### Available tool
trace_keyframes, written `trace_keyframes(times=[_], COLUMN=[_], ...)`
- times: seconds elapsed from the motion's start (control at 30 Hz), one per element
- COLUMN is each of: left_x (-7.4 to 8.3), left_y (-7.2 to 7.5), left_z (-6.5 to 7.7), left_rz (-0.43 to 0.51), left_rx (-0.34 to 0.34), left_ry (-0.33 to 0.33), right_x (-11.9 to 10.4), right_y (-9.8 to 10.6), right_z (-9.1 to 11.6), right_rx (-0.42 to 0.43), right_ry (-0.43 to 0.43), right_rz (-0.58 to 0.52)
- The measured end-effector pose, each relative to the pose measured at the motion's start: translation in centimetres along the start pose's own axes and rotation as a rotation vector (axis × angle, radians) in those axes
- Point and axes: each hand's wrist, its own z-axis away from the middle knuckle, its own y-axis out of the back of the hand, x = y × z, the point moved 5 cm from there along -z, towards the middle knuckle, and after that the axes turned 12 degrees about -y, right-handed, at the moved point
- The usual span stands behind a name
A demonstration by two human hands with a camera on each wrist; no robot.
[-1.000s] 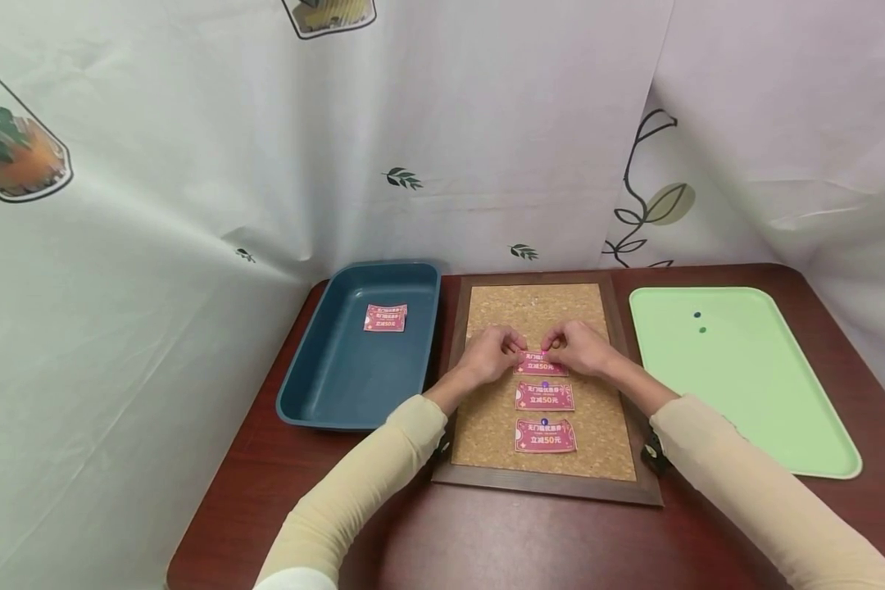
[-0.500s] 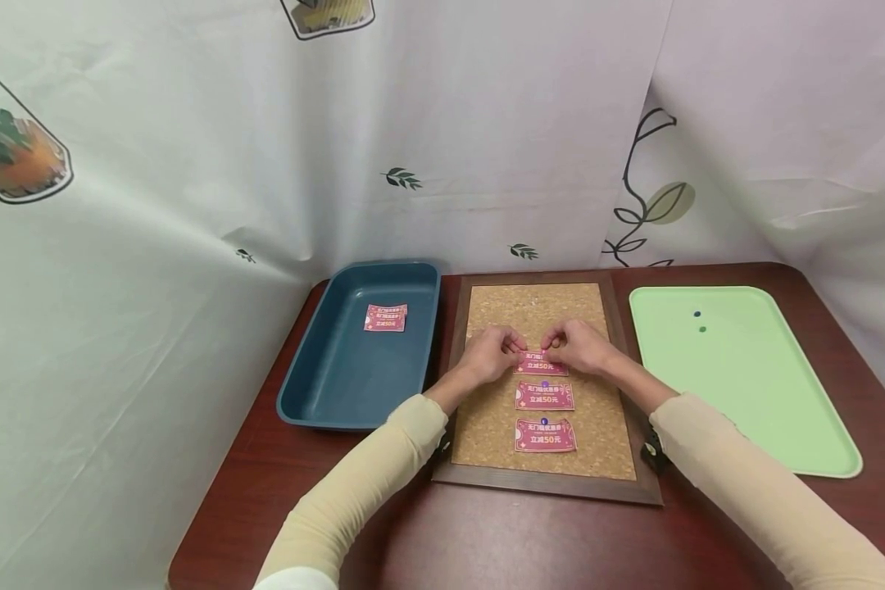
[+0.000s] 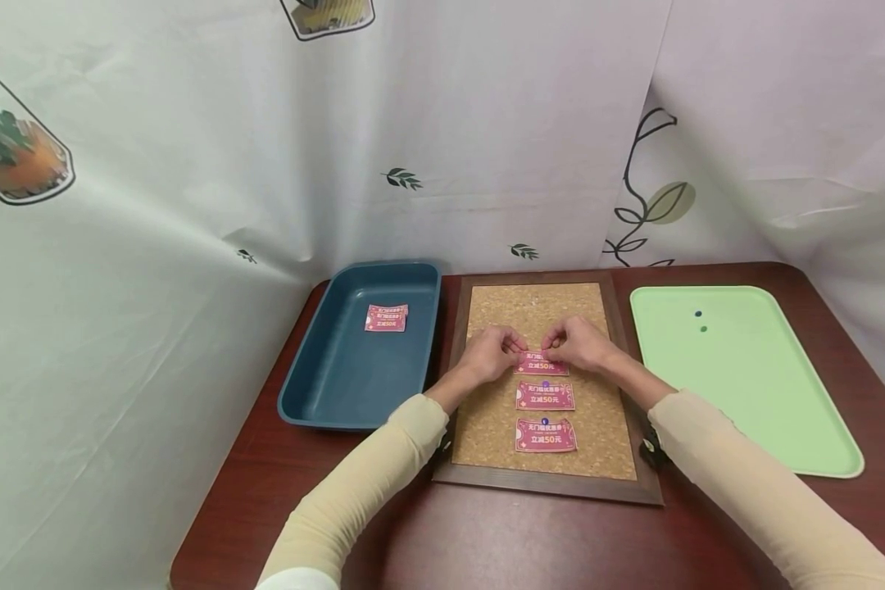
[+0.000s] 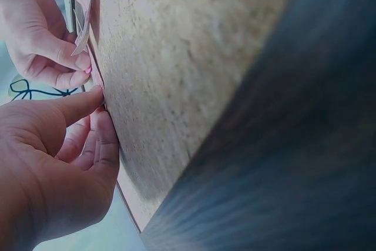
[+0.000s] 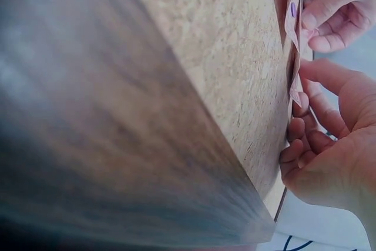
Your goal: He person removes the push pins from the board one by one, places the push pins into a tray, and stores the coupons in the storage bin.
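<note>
A framed cork board (image 3: pixel 597 459) bears three pink coupons in a column. At the uppermost coupon (image 3: pixel 542 368), my left hand (image 3: pixel 490 354) pinches the top left corner between thumb and fingers. My right hand (image 3: pixel 581 344) holds a pink push pin (image 4: pixel 88 70) at that coupon's top edge, its fingers covering the upper right part. The middle coupon (image 3: pixel 545 398) and the lowest coupon (image 3: pixel 546 438) each have a blue push pin at the top. In the right wrist view, the coupons' edges curl up off the cork (image 5: pixel 235 69).
To the left, a dark blue tray (image 3: pixel 339 385) contains overlapping pink coupons (image 3: pixel 386 319). A light green tray (image 3: pixel 767 393) on the right carries a blue pin (image 3: pixel 698 314) and a green pin (image 3: pixel 704 329). White printed cloth (image 3: pixel 472 164) hangs behind the dark red table (image 3: pixel 531 541).
The back of the right hand has risen slightly, its fingertips staying at the coupon's top edge. The left hand has kept its place.
</note>
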Motion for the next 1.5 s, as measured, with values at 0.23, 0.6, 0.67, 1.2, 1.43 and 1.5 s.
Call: trace_keyframes(times=[0.23, 0.6, 0.67, 1.2, 1.43, 1.5], left_x=[-0.03, 0.07, 0.11, -0.04, -0.12, -0.13], left_y=[-0.03, -0.11, -0.1, -0.05, -0.08, -0.08], left_z=[-0.04, -0.02, -0.03, -0.15, -0.18, -0.16], left_rz=[0.004, 0.004, -0.002, 0.007, 0.009, 0.008], left_rx=[0.0, -0.003, -0.005, -0.009, -0.006, -0.004], left_ry=[-0.002, 0.015, 0.017, 0.012, 0.007, 0.003], right_x=[0.1, 0.37, 0.47, 0.23, 0.27, 0.27], right_y=[0.19, 0.51, 0.6, 0.58, 0.62, 0.61], right_z=[-0.29, -0.6, -0.67, -0.9, -0.88, -0.87], right_rx=[-0.03, -0.05, -0.047, -0.008, -0.026, -0.037], right_ry=[0.003, 0.033, 0.049, 0.091, 0.095, 0.083], right_rz=[-0.028, -0.01, 0.001, 0.007, 0.014, 0.015])
